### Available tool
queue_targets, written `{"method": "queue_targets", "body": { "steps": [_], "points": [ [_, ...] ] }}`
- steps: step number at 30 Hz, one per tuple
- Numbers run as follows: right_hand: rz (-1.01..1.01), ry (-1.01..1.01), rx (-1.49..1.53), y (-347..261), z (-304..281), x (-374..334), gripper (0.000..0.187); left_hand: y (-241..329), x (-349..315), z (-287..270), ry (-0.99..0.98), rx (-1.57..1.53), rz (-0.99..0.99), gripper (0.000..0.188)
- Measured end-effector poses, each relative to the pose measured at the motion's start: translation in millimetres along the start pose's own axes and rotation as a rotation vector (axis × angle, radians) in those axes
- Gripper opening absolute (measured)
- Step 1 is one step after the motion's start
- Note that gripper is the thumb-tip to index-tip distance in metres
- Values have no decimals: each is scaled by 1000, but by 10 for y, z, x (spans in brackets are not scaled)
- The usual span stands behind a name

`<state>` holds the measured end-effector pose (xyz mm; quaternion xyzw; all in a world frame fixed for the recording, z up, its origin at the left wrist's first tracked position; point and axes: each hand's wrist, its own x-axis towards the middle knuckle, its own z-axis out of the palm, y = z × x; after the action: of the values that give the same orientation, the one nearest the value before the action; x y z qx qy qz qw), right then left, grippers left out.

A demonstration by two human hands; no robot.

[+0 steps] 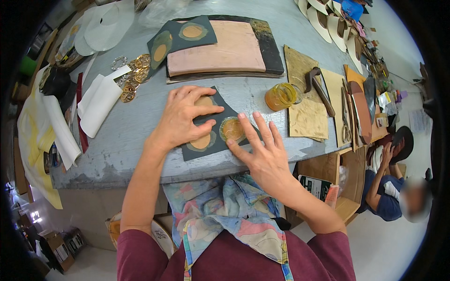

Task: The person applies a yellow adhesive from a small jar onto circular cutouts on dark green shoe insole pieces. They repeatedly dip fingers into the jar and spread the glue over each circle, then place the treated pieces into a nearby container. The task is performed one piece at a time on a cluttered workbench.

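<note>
Under both my hands lies a dark grey-green sheet (219, 146) with angled edges. Several round tan discs rest on it, with a yellowish glue-like smear around them. My left hand (180, 119) is open, its fingers spread over the sheet's left side, partly covering two discs. Glossy and uncovered, a third disc (232, 129) sits just left of my right hand (265, 152). That hand is open too, fingers stretched, its thumb and index tips close to the disc's edge; I cannot tell whether they press on it.
Beyond stands a pinkish slab (220, 44), overlapped by another dark sheet with discs (202, 30). A glass jar of amber paste (281, 97) is at right, near a hammer (318, 89) and scissors (346, 129). White rolls (99, 104) and gold rings (137, 70) lie left. A person (386, 187) sits at right.
</note>
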<state>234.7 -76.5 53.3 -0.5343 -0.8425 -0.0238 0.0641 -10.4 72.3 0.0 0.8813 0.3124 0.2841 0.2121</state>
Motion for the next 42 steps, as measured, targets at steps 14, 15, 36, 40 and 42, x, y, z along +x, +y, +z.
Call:
{"method": "queue_targets", "body": {
  "steps": [14, 15, 36, 40, 42],
  "points": [
    [182, 196, 98, 611, -399, 12, 42, 17, 17, 8, 24, 7, 12, 34],
    [229, 215, 47, 727, -445, 42, 42, 32, 22, 20, 24, 6, 17, 34],
    [251, -3, -115, 1374, -531, 372, 37, 99, 106, 202, 133, -30, 55, 39],
    [301, 53, -36, 1334, -624, 310, 34, 59, 116, 170, 186, -26, 36, 37],
    [273, -24, -13, 1259, -716, 286, 35, 14, 104, 120, 215, 4, 31, 35]
  ]
}}
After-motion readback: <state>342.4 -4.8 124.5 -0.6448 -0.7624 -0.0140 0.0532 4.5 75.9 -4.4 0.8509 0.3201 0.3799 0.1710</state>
